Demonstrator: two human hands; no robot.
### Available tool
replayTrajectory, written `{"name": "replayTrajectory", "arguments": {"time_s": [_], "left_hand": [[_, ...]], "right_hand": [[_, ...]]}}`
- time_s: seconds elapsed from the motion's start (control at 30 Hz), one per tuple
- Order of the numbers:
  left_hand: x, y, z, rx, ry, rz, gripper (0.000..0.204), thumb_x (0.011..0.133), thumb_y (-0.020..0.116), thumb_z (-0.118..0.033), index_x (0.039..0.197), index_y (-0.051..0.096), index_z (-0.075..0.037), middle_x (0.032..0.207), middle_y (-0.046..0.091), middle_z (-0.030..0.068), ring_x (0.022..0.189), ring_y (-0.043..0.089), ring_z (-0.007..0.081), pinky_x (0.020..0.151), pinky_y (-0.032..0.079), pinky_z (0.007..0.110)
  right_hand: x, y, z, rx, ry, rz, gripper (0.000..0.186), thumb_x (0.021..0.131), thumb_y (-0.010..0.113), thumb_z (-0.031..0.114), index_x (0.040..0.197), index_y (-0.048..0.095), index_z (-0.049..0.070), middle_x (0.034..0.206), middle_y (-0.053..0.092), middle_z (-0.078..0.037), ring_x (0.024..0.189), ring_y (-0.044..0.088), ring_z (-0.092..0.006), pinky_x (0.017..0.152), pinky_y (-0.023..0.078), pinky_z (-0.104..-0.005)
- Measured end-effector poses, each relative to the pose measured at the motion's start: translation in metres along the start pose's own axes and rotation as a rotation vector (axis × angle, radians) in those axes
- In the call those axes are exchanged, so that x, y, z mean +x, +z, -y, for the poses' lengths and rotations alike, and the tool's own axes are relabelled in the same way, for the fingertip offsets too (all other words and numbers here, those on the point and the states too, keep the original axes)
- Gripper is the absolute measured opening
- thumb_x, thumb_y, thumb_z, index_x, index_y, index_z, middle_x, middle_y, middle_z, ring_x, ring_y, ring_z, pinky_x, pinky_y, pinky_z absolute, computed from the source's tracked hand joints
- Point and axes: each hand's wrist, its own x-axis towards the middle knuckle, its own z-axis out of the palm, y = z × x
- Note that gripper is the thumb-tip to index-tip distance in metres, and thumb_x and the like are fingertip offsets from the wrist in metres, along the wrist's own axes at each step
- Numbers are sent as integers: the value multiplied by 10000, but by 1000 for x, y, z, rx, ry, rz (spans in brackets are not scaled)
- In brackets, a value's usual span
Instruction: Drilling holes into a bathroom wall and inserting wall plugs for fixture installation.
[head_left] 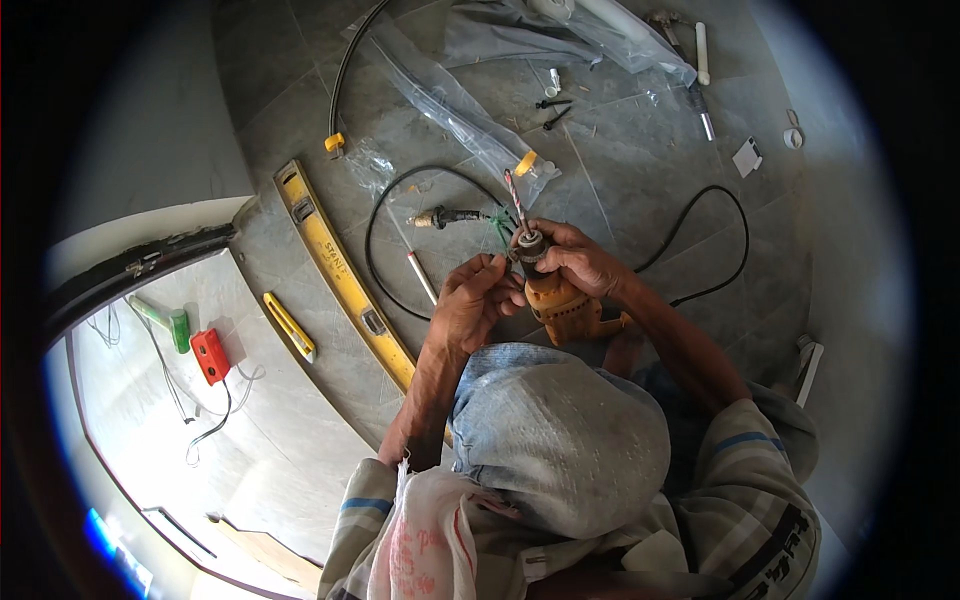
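An orange power drill (pixel 566 306) rests against my raised knee, its chuck (pixel 528 244) pointing away from me. A drill bit (pixel 516 203) with a red and white spiral sticks out of the chuck. My right hand (pixel 580 258) is wrapped around the drill's front end, just behind the chuck. My left hand (pixel 478 298) sits at the chuck's left side, fingertips touching it. The drill's black cord (pixel 700 235) loops across the grey tile floor to the right.
A long yellow spirit level (pixel 340 270) lies on the floor at left, a small yellow tool (pixel 289 325) beside it. Clear plastic bags (pixel 450 100), white plugs, black screws (pixel 552 108) and a chisel (pixel 450 216) lie ahead. A red box (pixel 210 356) sits in the white tub at lower left.
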Motion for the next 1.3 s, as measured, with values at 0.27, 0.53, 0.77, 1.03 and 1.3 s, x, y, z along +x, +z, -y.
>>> {"name": "replayTrajectory", "arguments": {"time_s": [0.27,0.53,0.77,1.03,1.3], "left_hand": [[3,-4,2,13,-49,-22,190,987,546,-191,960,557,-3,836,663,111,638,659,177,524,507,252],[7,-5,-4,-95,-178,-19,225,980,548,-188,949,586,32,839,678,120,631,654,177,520,498,258],[4,-4,-2,-128,-216,-95,233,987,520,-194,952,591,25,778,649,115,604,626,171,503,471,245],[8,-3,-8,-159,-269,-46,243,988,538,-202,927,599,25,732,651,112,593,623,156,507,474,240],[21,-9,-29,-144,-463,134,214,988,539,-287,1009,605,-85,825,662,48,716,638,178,613,509,304]], "right_hand": [[1,0,-3,135,60,23,333,808,529,38,1139,560,30,1025,582,-17,966,534,-108,880,447,-261],[2,4,-4,94,37,-25,312,812,536,50,1123,557,30,1019,581,-14,950,537,-107,879,446,-266],[1,6,-5,34,54,-12,303,824,525,23,1126,544,40,1010,569,-12,936,538,-96,848,457,-260],[-5,16,-5,5,69,-58,279,864,507,-9,1138,513,46,994,561,-14,915,547,-85,807,472,-248],[-3,19,20,-82,162,-146,183,964,597,220,1070,550,79,958,552,-1,895,516,-59,756,435,-236]]}}
